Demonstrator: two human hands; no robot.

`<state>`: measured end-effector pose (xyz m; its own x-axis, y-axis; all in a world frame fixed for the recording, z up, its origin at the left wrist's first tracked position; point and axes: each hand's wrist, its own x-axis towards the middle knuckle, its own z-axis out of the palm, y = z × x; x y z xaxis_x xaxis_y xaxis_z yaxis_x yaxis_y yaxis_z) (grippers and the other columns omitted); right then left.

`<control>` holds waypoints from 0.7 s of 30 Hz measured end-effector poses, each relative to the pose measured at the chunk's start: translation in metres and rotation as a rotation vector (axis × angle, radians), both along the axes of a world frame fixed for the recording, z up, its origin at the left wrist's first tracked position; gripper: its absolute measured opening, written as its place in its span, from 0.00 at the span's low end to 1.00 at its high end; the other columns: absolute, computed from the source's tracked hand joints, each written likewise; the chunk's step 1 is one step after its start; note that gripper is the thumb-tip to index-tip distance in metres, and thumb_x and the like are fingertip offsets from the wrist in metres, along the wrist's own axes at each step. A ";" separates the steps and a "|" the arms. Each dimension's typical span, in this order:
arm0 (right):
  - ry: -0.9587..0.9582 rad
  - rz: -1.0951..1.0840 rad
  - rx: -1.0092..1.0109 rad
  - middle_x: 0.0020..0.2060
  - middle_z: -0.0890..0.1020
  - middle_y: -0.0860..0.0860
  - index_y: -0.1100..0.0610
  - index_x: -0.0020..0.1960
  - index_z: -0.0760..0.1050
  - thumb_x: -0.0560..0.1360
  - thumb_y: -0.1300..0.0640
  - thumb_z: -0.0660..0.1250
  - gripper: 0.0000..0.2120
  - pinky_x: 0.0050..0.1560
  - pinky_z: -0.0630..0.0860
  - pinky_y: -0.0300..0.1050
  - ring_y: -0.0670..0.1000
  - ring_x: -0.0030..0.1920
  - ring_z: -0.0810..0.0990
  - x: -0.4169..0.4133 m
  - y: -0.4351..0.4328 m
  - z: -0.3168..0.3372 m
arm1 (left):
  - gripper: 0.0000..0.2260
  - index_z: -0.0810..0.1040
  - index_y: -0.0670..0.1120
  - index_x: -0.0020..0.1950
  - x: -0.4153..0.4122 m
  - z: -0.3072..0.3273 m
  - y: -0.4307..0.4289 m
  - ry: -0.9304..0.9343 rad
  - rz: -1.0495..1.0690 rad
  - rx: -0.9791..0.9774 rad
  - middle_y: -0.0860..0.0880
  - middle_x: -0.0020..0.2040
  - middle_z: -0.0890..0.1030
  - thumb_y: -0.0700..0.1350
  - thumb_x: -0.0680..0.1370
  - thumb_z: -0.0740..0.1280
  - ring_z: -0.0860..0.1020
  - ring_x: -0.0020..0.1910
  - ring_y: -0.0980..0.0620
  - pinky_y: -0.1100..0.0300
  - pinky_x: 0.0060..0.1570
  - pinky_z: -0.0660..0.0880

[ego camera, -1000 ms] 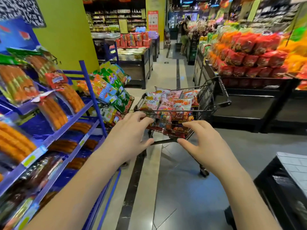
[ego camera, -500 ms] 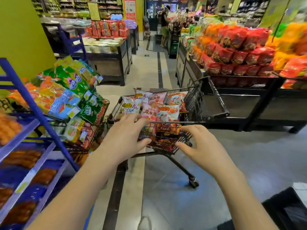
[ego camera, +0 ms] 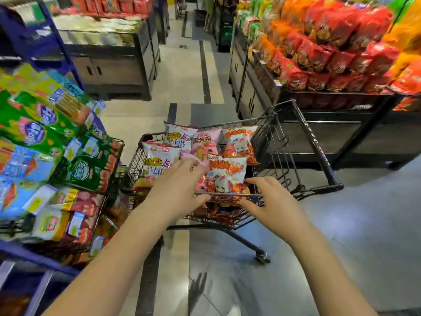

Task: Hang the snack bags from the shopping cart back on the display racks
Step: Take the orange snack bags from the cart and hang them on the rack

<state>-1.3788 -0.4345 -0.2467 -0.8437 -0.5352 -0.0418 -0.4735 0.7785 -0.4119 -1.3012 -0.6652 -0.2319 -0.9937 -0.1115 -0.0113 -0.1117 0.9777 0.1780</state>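
Observation:
A small black wire shopping cart stands in the aisle in front of me, holding several snack bags: a white bag, a pink bag and an orange-and-white bag. My left hand rests on the cart's near rim, thumb under the bar and fingers stretched over the bags, touching a pink one. My right hand lies at the same rim with spread fingers above the bar and thumb below it. Neither hand holds a bag.
A wire display rack packed with green, blue and red snack bags touches the cart's left side. A dark stand piled with red and orange bags is on the right. The aisle floor runs ahead; a person stands far off.
The cart and both hands have rolled forward along the aisle, past the blue sausage shelves, up beside the wire snack rack. The hands stay at the near rim.

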 end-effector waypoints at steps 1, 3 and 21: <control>-0.015 -0.003 0.009 0.68 0.72 0.46 0.47 0.76 0.68 0.79 0.41 0.69 0.28 0.62 0.76 0.47 0.49 0.66 0.75 -0.011 -0.002 -0.004 | 0.33 0.63 0.56 0.79 -0.010 -0.004 -0.003 -0.012 0.002 0.003 0.50 0.75 0.66 0.62 0.78 0.68 0.65 0.75 0.47 0.45 0.71 0.70; -0.039 -0.005 0.027 0.70 0.72 0.46 0.47 0.76 0.67 0.79 0.41 0.69 0.29 0.61 0.75 0.45 0.49 0.67 0.75 -0.035 -0.006 -0.015 | 0.32 0.63 0.56 0.79 -0.030 -0.013 -0.009 -0.037 0.012 0.010 0.51 0.75 0.66 0.63 0.78 0.68 0.65 0.75 0.47 0.45 0.71 0.70; -0.217 0.125 0.111 0.73 0.68 0.51 0.51 0.79 0.62 0.79 0.39 0.67 0.33 0.59 0.78 0.48 0.53 0.66 0.76 -0.197 -0.040 -0.126 | 0.30 0.65 0.54 0.79 -0.204 -0.099 -0.028 -0.319 0.068 0.027 0.50 0.80 0.62 0.61 0.79 0.68 0.62 0.77 0.45 0.47 0.72 0.68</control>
<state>-1.5762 -0.4746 -0.3731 -0.7361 -0.6168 -0.2787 -0.4786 0.7655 -0.4300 -1.5052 -0.6927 -0.3309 -0.9298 -0.1727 -0.3250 -0.2307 0.9615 0.1490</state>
